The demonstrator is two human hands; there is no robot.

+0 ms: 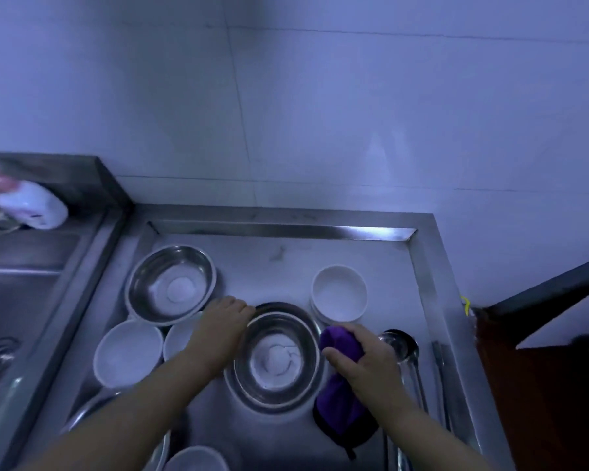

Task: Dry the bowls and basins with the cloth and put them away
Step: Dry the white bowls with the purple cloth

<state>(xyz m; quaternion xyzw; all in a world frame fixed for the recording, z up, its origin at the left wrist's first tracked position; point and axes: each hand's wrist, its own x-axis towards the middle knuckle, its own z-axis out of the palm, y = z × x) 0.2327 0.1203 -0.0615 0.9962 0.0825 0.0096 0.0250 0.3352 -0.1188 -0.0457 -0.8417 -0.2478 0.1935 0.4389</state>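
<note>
Where visible, perhaps ladles (pixel 402 348) beside cloth (pixel 344 385).

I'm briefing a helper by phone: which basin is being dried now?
On the steel draining tray right of the sink, find the steel basin between both hands. Unlike the other steel basin farther back, the purple cloth touches its right rim.

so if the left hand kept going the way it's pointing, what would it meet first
Probably the bare counter beyond the steel basin whose far rim the left hand touches, then the counter's back rim; depth is unclear. The white bowl sits off to the right.
</note>
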